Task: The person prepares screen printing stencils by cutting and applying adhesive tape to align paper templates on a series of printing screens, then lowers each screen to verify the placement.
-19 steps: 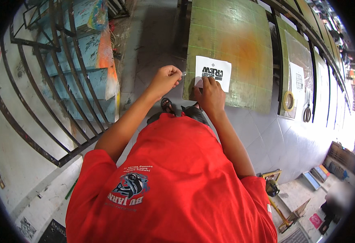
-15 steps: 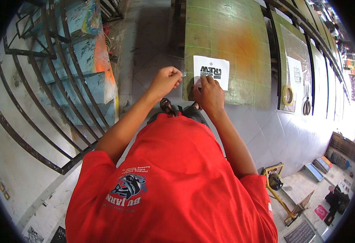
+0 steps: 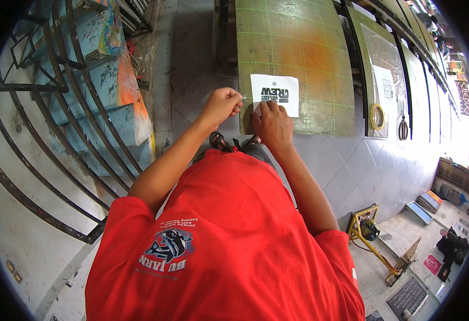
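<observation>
A green-gridded board (image 3: 314,48) with an orange stain bears a white paper (image 3: 274,82) printed in black. At the board's left edge my left hand (image 3: 222,105) is closed in a pinch, with a tiny clear piece (image 3: 243,98) at its fingertips, too small to identify. My right hand (image 3: 275,122) lies over the paper's lower left with curled fingers; what is under its fingertips is hidden. To the right, a tape roll (image 3: 378,115) and scissors (image 3: 403,128) are on another board (image 3: 372,35) with clear film and a printed sheet.
Black metal railings (image 3: 33,208) and paint-smeared blue steps (image 3: 111,120) are on the left. My sandalled feet stand on grey tiles (image 3: 341,166). A yellow metal frame (image 3: 363,227), flat panels (image 3: 421,211) and dark cloth (image 3: 448,246) sit at the lower right. Rows of rails and boards continue rightward.
The view has shifted slightly, so the board and railings sit a little further left. Both my hands stay in much the same pose at the paper and board edge.
</observation>
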Demonstrator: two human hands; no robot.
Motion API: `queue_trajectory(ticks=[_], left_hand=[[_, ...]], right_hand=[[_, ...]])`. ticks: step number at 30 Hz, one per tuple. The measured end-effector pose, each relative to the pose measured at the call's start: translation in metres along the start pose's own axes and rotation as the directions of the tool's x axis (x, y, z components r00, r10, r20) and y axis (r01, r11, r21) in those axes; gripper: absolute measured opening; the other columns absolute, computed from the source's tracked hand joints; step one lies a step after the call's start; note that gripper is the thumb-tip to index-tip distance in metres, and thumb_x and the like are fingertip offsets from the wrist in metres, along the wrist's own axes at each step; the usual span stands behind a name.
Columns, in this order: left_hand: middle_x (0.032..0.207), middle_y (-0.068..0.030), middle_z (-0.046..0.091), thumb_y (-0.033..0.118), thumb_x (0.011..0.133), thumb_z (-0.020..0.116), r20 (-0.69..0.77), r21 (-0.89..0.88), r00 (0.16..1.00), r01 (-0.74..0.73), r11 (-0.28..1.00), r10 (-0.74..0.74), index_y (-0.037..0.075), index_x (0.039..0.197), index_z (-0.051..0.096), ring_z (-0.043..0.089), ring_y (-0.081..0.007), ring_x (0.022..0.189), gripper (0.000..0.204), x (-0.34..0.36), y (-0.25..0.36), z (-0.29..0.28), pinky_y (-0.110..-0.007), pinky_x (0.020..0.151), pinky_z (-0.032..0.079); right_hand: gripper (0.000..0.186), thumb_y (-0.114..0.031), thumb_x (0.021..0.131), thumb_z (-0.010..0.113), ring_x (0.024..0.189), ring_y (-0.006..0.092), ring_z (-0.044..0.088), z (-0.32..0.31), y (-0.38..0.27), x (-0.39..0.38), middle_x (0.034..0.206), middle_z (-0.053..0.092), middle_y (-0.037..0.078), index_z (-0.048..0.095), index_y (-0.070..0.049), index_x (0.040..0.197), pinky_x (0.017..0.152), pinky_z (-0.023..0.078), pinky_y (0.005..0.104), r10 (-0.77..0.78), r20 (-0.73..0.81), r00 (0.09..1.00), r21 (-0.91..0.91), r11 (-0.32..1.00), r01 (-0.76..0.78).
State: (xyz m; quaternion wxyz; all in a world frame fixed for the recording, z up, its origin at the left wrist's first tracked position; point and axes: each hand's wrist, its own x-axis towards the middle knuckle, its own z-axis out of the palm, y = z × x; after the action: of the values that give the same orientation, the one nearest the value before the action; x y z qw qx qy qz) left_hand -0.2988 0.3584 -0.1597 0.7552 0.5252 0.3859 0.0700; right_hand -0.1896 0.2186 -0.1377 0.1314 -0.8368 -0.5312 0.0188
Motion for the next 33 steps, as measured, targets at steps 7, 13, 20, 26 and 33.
queue_trajectory(ticks=[7,13,20,26,33], left_hand=[[0.081,-0.0024,0.060,0.019,0.091,0.056,-0.015,0.001,1.000,0.016,1.000,-0.016,0.005,0.091,0.059,0.056,-0.0081,0.067,0.014,-0.002,0.001,-0.005,-0.022,0.059,0.047],[0.081,-0.0036,0.061,0.019,0.092,0.055,-0.007,-0.025,1.000,0.004,1.000,-0.004,0.004,0.091,0.059,0.056,-0.0088,0.067,0.015,-0.003,0.001,-0.002,-0.022,0.058,0.047],[0.080,-0.0045,0.061,0.018,0.092,0.054,-0.018,0.012,0.999,0.043,0.999,-0.043,0.003,0.092,0.059,0.055,-0.0087,0.061,0.016,0.003,0.006,0.011,-0.022,0.052,0.045],[0.076,-0.0041,0.061,0.018,0.091,0.056,-0.009,0.038,0.996,0.093,0.995,-0.093,0.003,0.092,0.060,0.053,-0.0082,0.055,0.015,0.015,0.005,0.016,-0.022,0.046,0.042],[0.070,-0.0026,0.060,0.019,0.089,0.058,0.019,0.053,0.994,0.106,0.993,-0.107,0.003,0.092,0.061,0.052,-0.0078,0.053,0.017,0.019,0.007,0.027,-0.022,0.044,0.040]], right_hand=[[0.013,-0.018,0.078,0.062,0.074,0.0299,0.063,-0.005,-0.006,0.006,0.084,0.059,0.011,0.059,-0.006,0.081,0.058,0.055,0.0395,0.042,0.010,0.999,-0.017,0.999,-0.042],[0.008,-0.014,0.076,0.060,0.072,0.0299,0.064,0.004,-0.003,0.006,0.083,0.060,0.011,0.059,-0.007,0.079,0.058,0.055,0.0391,0.049,0.006,0.999,-0.079,0.996,-0.048],[0.005,-0.013,0.077,0.058,0.071,0.0304,0.065,0.013,0.008,0.005,0.078,0.062,0.011,0.058,-0.008,0.077,0.057,0.054,0.0414,0.072,-0.070,0.995,-0.049,0.996,-0.075],[0.010,-0.015,0.080,0.059,0.070,0.0337,0.064,0.005,0.011,0.003,0.079,0.063,0.014,0.056,-0.006,0.080,0.061,0.051,0.0452,0.169,-0.075,0.983,0.181,0.971,-0.153],[0.012,-0.017,0.081,0.062,0.072,0.0341,0.063,-0.001,0.016,-0.001,0.081,0.063,0.014,0.056,-0.006,0.084,0.062,0.049,0.0449,0.215,-0.055,0.975,0.308,0.933,-0.189]])
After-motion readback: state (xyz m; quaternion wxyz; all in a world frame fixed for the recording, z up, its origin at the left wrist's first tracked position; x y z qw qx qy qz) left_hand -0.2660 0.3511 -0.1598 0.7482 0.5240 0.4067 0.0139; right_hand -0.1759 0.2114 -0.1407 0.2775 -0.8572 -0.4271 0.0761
